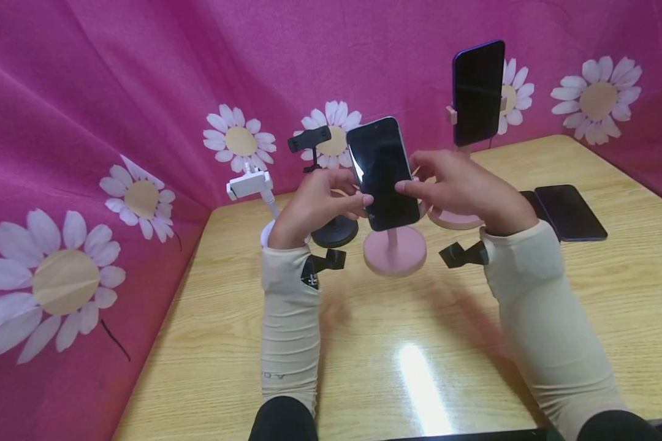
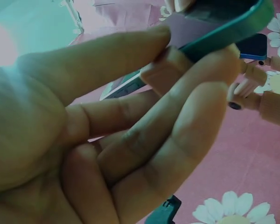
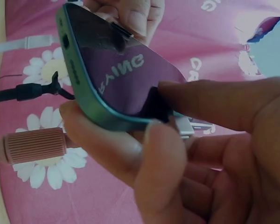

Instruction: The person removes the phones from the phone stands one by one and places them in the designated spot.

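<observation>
A smartphone (image 1: 383,174) with a dark screen and a green edge stands tilted over a pink phone stand (image 1: 395,260), whose round base rests on the table. My left hand (image 1: 317,199) pinches the phone's lower left side, thumb over the screen's edge. In the left wrist view, the stand's pink clamp (image 2: 163,72) shows between those fingers, beside the phone's green edge (image 2: 231,35). From the other side my right hand (image 1: 463,184) grips the phone, its thumb on the glass and its fingers behind. The right wrist view shows the phone (image 3: 116,74) and a pink ribbed stem (image 3: 35,145).
Behind the left hand stand a white phone holder (image 1: 249,184) and a black one (image 1: 335,231). At the back right, a second pink stand (image 1: 455,219) carries an upright phone (image 1: 479,92). More phones (image 1: 570,212) lie flat on the table (image 1: 375,331) at right.
</observation>
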The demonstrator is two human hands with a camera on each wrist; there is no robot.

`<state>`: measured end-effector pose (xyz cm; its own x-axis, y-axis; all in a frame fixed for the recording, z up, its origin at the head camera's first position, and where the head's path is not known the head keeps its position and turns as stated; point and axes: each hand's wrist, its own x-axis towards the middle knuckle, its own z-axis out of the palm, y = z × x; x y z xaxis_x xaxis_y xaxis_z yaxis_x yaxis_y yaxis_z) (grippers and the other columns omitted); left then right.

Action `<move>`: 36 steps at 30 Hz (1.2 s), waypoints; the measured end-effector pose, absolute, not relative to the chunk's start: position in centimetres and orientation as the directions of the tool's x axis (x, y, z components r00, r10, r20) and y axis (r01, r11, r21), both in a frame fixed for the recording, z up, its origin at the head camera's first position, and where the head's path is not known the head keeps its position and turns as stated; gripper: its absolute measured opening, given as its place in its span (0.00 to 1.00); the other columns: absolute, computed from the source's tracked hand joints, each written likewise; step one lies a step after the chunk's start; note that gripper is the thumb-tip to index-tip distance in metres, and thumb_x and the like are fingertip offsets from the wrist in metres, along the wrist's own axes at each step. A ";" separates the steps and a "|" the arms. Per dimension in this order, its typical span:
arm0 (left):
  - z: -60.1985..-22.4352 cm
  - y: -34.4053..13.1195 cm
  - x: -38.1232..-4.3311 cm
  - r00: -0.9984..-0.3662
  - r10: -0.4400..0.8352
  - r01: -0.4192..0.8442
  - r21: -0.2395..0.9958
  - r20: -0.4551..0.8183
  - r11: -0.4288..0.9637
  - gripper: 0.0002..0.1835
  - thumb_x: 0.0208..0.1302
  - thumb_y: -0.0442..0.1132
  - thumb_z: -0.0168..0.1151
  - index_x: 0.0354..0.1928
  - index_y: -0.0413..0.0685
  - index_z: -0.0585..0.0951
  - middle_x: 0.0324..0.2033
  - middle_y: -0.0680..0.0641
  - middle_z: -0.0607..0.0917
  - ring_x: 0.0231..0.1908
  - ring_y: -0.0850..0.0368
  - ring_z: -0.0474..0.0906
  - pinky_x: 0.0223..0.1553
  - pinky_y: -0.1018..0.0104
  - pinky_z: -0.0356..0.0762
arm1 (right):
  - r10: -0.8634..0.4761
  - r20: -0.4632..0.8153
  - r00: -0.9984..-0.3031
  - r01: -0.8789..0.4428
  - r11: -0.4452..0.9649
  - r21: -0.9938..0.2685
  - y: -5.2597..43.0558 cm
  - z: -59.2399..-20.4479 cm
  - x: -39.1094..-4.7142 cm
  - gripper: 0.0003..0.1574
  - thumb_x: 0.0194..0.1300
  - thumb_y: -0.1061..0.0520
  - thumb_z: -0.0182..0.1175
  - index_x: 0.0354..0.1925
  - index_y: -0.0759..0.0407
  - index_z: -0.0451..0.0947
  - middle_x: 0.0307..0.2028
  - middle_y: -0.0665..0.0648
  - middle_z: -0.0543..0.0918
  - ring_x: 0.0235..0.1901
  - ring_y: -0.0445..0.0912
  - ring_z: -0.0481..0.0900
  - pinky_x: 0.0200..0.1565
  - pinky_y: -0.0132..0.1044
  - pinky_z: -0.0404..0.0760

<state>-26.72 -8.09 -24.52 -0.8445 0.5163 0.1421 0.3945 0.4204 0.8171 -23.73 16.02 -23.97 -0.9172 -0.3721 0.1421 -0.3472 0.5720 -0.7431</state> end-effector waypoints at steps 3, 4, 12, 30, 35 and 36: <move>-24.4 -8.4 -26.4 -0.821 0.553 0.428 0.797 0.144 0.427 0.11 0.58 0.42 0.71 0.38 0.45 0.81 0.33 0.46 0.84 0.30 0.54 0.86 0.39 0.61 0.83 | -0.411 0.127 -0.903 -0.360 0.561 -0.745 16.1 -23.8 -23.3 0.19 0.67 0.52 0.61 0.50 0.63 0.71 0.42 0.64 0.80 0.26 0.51 0.81 0.30 0.44 0.83; -24.3 -8.5 -26.2 -0.815 0.562 0.436 0.790 0.143 0.432 0.11 0.58 0.42 0.71 0.38 0.45 0.81 0.32 0.46 0.85 0.30 0.54 0.86 0.39 0.62 0.83 | -0.422 0.121 -0.899 -0.362 0.558 -0.747 16.1 -23.7 -23.1 0.20 0.67 0.52 0.61 0.50 0.63 0.71 0.43 0.64 0.80 0.26 0.51 0.81 0.30 0.44 0.83; -23.9 -8.9 -25.2 -0.801 0.589 0.445 0.759 0.102 0.475 0.14 0.56 0.45 0.72 0.39 0.47 0.81 0.29 0.48 0.86 0.30 0.56 0.86 0.40 0.61 0.82 | -0.498 0.089 -0.862 -0.379 0.520 -0.766 16.2 -23.5 -22.4 0.25 0.68 0.53 0.60 0.60 0.57 0.69 0.47 0.62 0.80 0.29 0.53 0.84 0.31 0.44 0.84; -23.4 -9.6 -24.5 -0.723 0.684 0.508 0.749 0.102 0.425 0.15 0.56 0.44 0.72 0.42 0.46 0.83 0.28 0.48 0.86 0.30 0.53 0.85 0.40 0.54 0.82 | -0.595 0.058 -0.802 -0.398 0.459 -0.794 16.3 -23.2 -21.7 0.31 0.68 0.55 0.59 0.66 0.57 0.65 0.50 0.64 0.79 0.29 0.52 0.85 0.31 0.44 0.85; -23.5 -9.9 -24.7 -0.716 0.691 0.504 0.756 0.096 0.417 0.16 0.57 0.46 0.71 0.45 0.48 0.83 0.32 0.48 0.87 0.32 0.53 0.85 0.41 0.56 0.82 | -0.550 0.090 -0.830 -0.406 0.487 -0.773 16.4 -23.1 -21.7 0.26 0.68 0.50 0.59 0.60 0.57 0.69 0.46 0.62 0.81 0.29 0.52 0.83 0.33 0.43 0.84; -23.5 -10.0 -24.8 -0.715 0.693 0.506 0.754 0.095 0.419 0.16 0.58 0.47 0.70 0.46 0.49 0.83 0.33 0.48 0.87 0.32 0.54 0.85 0.41 0.57 0.82 | -0.532 0.104 -0.840 -0.409 0.495 -0.767 16.4 -23.1 -21.7 0.24 0.69 0.48 0.59 0.57 0.58 0.71 0.43 0.61 0.81 0.29 0.51 0.83 0.32 0.43 0.84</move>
